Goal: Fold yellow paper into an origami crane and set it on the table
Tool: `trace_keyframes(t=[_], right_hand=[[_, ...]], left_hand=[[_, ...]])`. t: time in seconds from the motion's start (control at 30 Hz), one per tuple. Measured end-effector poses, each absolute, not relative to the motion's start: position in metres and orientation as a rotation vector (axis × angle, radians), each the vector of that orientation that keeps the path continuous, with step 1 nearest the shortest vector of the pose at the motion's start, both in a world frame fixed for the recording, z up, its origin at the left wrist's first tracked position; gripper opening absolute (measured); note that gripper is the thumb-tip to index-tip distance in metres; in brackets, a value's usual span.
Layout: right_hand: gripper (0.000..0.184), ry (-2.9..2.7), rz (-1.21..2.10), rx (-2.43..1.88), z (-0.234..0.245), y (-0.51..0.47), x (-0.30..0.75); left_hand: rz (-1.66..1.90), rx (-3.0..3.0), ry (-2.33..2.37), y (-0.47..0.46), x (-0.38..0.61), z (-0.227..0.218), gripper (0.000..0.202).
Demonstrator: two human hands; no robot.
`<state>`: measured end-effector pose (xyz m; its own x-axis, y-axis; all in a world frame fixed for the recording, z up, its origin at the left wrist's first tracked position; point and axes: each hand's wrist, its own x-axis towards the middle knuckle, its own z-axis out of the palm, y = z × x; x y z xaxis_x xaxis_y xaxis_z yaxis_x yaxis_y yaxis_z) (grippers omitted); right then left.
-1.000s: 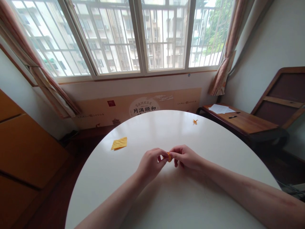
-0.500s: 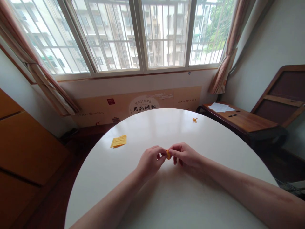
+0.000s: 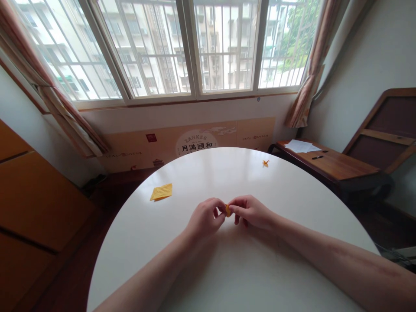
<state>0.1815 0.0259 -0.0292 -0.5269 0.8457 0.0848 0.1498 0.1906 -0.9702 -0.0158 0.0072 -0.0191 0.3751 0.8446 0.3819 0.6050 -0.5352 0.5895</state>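
A small folded piece of yellow-orange paper (image 3: 228, 211) is pinched between both hands above the middle of the white round table (image 3: 208, 268). My left hand (image 3: 208, 215) grips its left side between thumb and fingers. On the other side, my right hand (image 3: 248, 209) holds it with thumb and index finger, the other fingers curled below. Much of the paper is hidden by the fingertips. Left of my hands lies a flat stack of yellow paper (image 3: 161, 192). Farther back on the right stands a tiny folded orange paper crane (image 3: 266, 163).
A low wooden side table (image 3: 351, 164) with white sheets (image 3: 300, 146) and a dark pen-like object (image 3: 317, 157) stands beyond the right edge. A wooden chair (image 3: 386, 130) is behind it. Barred windows and a printed panel (image 3: 130, 147) are ahead; a wooden cabinet (image 3: 29, 195) is at left.
Both hands and the small folded paper have shifted very slightly left. The pinch on the paper stays the same, and the other things have not moved.
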Motion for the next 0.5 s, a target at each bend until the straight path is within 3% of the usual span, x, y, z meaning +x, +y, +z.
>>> trace_keyframes(t=[0.2,0.5], right_hand=[[0.025,-1.8,1.351,-0.893,-0.0317,0.0237,0.1788],[0.028,-1.775,1.332,-0.929,-0.0307,0.0226,0.1754]], left_hand=[[0.947,2.251,1.337,0.0094,-0.0145,-0.0206,0.017],[0.928,2.243,1.385,0.0086,-0.0136,-0.0207,0.004]])
